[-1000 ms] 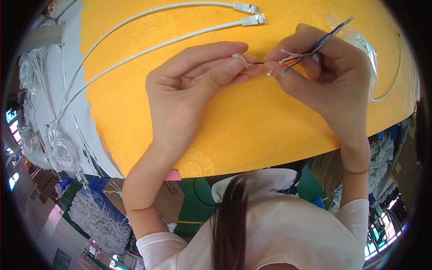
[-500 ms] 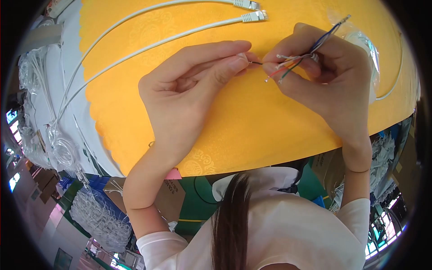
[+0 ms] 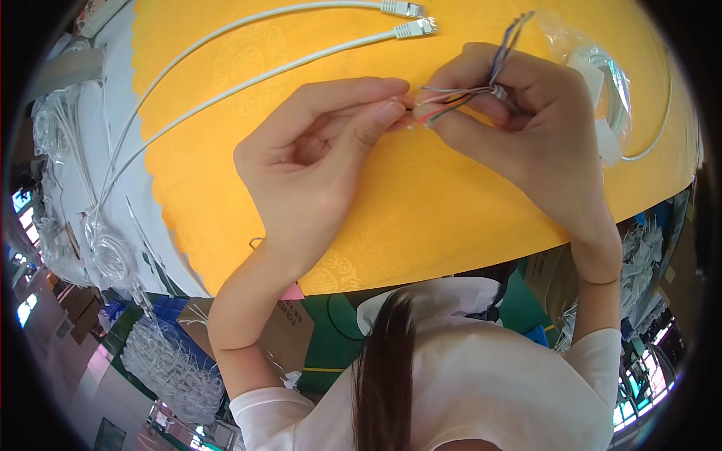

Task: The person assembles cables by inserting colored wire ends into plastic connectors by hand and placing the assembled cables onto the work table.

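Observation:
My left hand [image 3: 312, 150] is closed in a pinch, thumb against forefinger, on the end of a thin dark wire [image 3: 410, 110]. Only a sliver of that wire shows between the two hands. My right hand [image 3: 526, 124], also closed, grips a bundle of thin coloured wires [image 3: 498, 92], twisted together at its fingers. Red, green and pale strands fan out toward my left fingertips. Blue and white ends stick up past the right knuckles. The fingertips of both hands nearly meet above the yellow tablecloth [image 3: 421, 210].
Two grey network cables with clear plugs [image 3: 415, 28] cross the back of the table. A bagged coil of cable [image 3: 613, 90] lies at right. Coiled cables [image 3: 113, 255] sit on the white surface at left. Below the table stand a cardboard box [image 3: 274, 334] and bundled white cables [image 3: 169, 368].
My right hand has shifted left with the wire bundle, closer to my left fingertips. Less of the dark wire shows between them, and the blue and white ends now point more upright.

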Demonstrator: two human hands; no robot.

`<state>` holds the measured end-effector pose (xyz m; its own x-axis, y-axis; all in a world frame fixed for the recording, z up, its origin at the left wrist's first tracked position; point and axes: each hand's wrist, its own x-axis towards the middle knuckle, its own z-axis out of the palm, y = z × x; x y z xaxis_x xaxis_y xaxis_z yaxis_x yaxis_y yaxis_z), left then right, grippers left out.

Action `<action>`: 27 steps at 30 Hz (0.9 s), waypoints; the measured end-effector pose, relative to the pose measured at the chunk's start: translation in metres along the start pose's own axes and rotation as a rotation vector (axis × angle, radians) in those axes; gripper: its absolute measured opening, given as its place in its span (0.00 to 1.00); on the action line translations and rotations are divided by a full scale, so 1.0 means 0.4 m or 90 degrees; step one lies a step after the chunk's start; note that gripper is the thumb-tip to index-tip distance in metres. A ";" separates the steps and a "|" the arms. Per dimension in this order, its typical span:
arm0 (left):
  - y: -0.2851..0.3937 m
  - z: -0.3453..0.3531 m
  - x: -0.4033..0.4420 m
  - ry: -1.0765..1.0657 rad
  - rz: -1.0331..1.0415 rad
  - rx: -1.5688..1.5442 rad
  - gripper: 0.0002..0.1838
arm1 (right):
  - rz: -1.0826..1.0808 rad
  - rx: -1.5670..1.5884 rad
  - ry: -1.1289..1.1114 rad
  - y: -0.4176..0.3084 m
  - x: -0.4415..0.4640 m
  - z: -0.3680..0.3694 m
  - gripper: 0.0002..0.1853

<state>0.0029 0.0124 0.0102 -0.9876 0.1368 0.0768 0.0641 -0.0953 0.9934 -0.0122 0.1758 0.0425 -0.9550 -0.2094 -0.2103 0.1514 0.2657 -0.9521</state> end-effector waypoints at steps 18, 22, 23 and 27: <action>-0.026 0.003 -0.004 -0.006 0.314 0.283 0.18 | -0.065 -0.078 -0.041 0.009 0.010 -0.017 0.11; -0.006 0.004 0.013 -0.057 0.277 0.322 0.26 | -0.054 -0.114 -0.050 0.011 0.007 -0.014 0.17; 0.004 -0.002 0.018 -0.120 0.262 0.395 0.31 | -0.052 -0.124 -0.052 0.011 0.006 -0.014 0.19; 0.009 -0.014 0.037 -0.239 0.249 0.418 0.35 | -0.079 -0.131 -0.052 0.033 0.004 -0.007 0.22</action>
<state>-0.0123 0.0084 0.0145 -0.7714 0.5419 0.3335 0.5759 0.3717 0.7282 -0.0124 0.1816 0.0304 -0.9377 -0.3259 -0.1203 -0.0283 0.4169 -0.9085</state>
